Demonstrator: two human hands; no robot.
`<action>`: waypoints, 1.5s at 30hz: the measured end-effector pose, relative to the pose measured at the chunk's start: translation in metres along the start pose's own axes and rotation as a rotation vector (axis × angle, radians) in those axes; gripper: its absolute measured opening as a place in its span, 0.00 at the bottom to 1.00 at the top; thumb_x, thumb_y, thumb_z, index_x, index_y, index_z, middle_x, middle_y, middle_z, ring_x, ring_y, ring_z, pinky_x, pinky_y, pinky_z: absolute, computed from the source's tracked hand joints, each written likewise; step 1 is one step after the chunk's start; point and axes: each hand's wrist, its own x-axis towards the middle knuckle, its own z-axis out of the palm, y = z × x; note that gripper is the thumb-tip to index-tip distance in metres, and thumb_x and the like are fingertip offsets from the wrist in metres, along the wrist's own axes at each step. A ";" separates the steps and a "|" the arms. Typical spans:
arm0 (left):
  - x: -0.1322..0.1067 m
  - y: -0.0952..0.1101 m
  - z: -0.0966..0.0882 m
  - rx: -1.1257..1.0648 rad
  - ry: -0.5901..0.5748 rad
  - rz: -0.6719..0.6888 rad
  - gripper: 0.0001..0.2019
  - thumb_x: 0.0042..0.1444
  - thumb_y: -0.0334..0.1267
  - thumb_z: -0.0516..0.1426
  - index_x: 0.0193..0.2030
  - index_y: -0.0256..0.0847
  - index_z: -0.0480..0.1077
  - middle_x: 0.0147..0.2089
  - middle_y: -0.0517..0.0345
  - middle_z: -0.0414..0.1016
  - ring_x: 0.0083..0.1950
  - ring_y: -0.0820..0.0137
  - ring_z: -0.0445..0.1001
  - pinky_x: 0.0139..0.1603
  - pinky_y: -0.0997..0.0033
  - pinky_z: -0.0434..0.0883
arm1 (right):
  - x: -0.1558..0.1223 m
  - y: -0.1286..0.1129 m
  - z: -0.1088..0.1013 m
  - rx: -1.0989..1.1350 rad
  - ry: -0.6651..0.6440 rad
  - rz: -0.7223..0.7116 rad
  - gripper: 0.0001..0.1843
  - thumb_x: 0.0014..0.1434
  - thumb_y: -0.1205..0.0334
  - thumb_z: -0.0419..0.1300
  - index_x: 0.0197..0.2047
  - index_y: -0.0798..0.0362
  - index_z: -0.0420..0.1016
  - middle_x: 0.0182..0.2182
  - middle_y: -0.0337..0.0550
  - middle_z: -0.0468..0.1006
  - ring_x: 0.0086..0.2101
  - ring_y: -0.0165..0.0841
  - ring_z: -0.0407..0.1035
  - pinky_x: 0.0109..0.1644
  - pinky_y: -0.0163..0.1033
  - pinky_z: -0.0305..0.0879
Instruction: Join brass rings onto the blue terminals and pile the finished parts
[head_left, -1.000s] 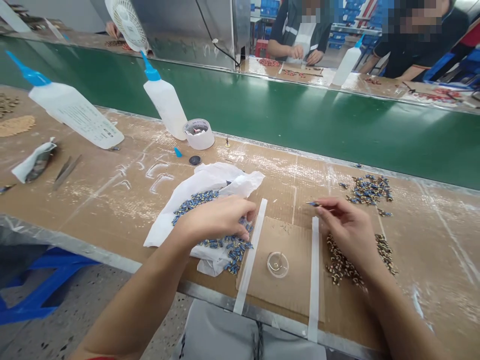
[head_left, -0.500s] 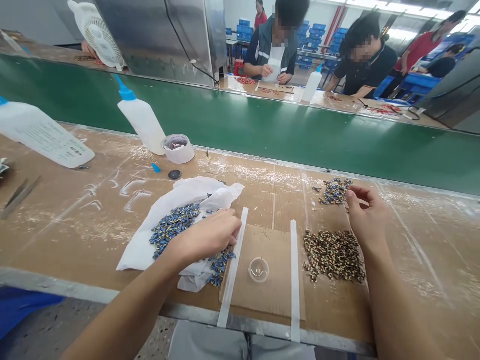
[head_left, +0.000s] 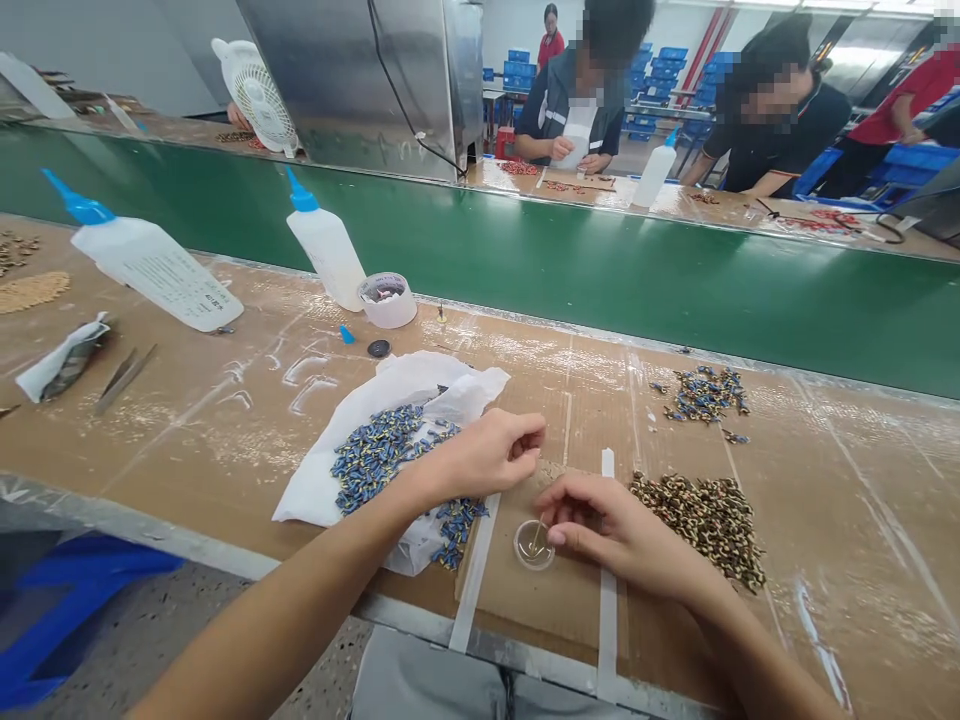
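My left hand (head_left: 504, 448) is closed in a pinch above the right edge of the white plastic bag (head_left: 307, 478); whatever is between its fingertips is too small to make out. On the bag lies a heap of small blue-and-yellow pieces (head_left: 375, 455), some spilling over its right side. My right hand (head_left: 600, 522) pinches a thin stick (head_left: 535, 543), whose lower end dips into a small round clear dish (head_left: 525, 562) of what looks like clear liquid. The dish sits on a cardboard pad (head_left: 517, 600). Right of it is a heap of dark brown-and-gold pieces (head_left: 709, 525).
A smaller pile of blue and gold pieces (head_left: 705, 393) lies farther back. White bottles with blue nozzles (head_left: 326, 255), a tape roll (head_left: 388, 303) and tweezers (head_left: 126, 380) are to the left. Beyond runs a green conveyor belt (head_left: 525, 250), with co-workers (head_left: 577, 110) across it.
My right hand has come from the far right pile to the dish and pinches the stick there. My left hand has lifted from the blue pieces and moved right. The view has shifted left.
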 end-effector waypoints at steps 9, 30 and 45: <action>0.007 -0.001 0.022 -0.104 0.092 0.007 0.03 0.57 0.31 0.52 0.34 0.38 0.65 0.26 0.64 0.67 0.28 0.76 0.63 0.30 0.74 0.59 | 0.005 0.007 -0.001 -0.015 0.003 -0.060 0.05 0.61 0.58 0.63 0.39 0.50 0.77 0.30 0.38 0.76 0.29 0.29 0.66 0.33 0.34 0.62; 0.009 -0.003 0.024 -0.604 0.110 -0.096 0.05 0.63 0.36 0.52 0.38 0.38 0.64 0.32 0.58 0.73 0.34 0.74 0.71 0.36 0.74 0.68 | 0.003 0.001 0.016 -0.311 0.128 -0.354 0.11 0.66 0.68 0.53 0.40 0.48 0.77 0.39 0.45 0.76 0.38 0.33 0.70 0.42 0.38 0.67; 0.011 -0.009 0.031 -0.407 0.023 -0.096 0.03 0.61 0.33 0.53 0.41 0.38 0.66 0.24 0.66 0.69 0.26 0.76 0.65 0.29 0.76 0.62 | 0.005 -0.001 0.014 0.000 0.115 -0.219 0.07 0.65 0.65 0.58 0.37 0.49 0.78 0.38 0.43 0.76 0.39 0.33 0.71 0.45 0.39 0.67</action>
